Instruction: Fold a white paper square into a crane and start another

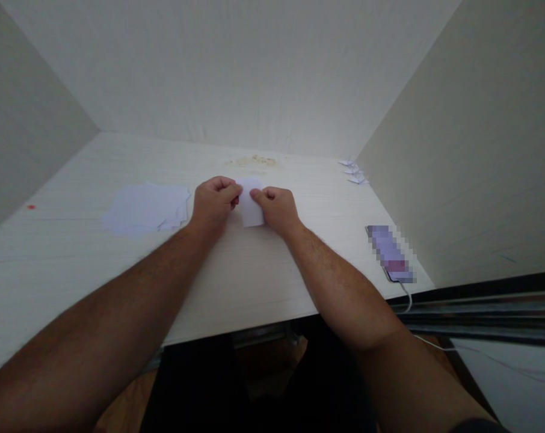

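A small white rectangle of paper (251,207) is held up between my two hands, over the middle of the table. My left hand (215,201) pinches its upper left edge between thumb and curled fingers. On the other side, my right hand (276,207) grips the right edge, with the thumb lying on the near face. The fingers behind the paper are hidden. To the left of my left hand lies a loose, uneven pile of white paper sheets (146,207).
Several small folded paper pieces (354,171) sit in the far right corner. A phone (390,254), its screen blurred out, lies at the right with a white cable (408,297) running off the table edge. Walls (254,72) enclose the back and both sides. A brownish stain (257,160) marks the tabletop's back.
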Demonstrator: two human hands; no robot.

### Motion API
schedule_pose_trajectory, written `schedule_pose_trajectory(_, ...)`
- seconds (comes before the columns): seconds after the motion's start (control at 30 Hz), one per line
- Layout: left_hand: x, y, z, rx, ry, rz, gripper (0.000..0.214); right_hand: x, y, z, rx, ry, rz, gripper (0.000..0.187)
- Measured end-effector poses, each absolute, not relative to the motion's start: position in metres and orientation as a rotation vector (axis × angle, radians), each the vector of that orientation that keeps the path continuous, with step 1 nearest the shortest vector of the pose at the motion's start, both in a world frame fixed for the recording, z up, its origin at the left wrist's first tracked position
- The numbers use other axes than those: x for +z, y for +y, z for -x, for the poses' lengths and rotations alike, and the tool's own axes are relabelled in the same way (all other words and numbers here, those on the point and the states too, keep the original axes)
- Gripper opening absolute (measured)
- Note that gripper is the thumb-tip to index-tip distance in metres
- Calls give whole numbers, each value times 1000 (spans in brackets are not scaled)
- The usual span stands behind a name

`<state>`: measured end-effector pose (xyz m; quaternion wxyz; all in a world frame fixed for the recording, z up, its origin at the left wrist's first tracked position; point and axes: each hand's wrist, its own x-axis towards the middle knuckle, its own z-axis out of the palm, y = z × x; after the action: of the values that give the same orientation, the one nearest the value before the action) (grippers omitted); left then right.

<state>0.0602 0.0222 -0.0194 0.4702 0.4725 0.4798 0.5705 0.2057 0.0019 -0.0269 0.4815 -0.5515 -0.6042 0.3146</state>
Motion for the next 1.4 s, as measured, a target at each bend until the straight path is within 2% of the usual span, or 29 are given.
schedule_pose_trajectory(0.1,-19,23,-60,1408,1187,-1146,16,-27,3,-206,793,-1428,1338,45)
schedule_pose_trajectory(0.23,-20,24,-60,1425,1168,-1093,14,-28,3,-207,869,-1463,1299,30)
schedule_pose_trajectory(0.43,-23,26,-59,1506,1191,-1061,12,-28,2,-206,961,-1389,1360,38)
schedule_pose_trajectory(0.63,-25,26,-58,1564,1228,-1101,9,-22,-1,-205,992,-1445,1414,23)
schedule_pose_trajectory(0.8,-25,26,-58,1597,1234,-1071,10,-19,-5,-205,1087,-1392,1460,27)
schedule_pose_trajectory(0.93,-25,29,-57,1637,1255,-1032,8,-20,-5,-205,1166,-1390,1421,18)
schedule_pose_trajectory(1.07,-24,30,-56,1667,1247,-987,9,-20,-5,-205,1153,-1438,1478,26)
schedule_pose_trajectory(1.27,-23,30,-55,1662,1226,-951,10,-18,-7,-211,888,-1693,1543,44)
schedule_pose_trajectory(1.4,-23,31,-55,1627,1200,-915,10,-21,-7,-214,880,-1656,1502,46)
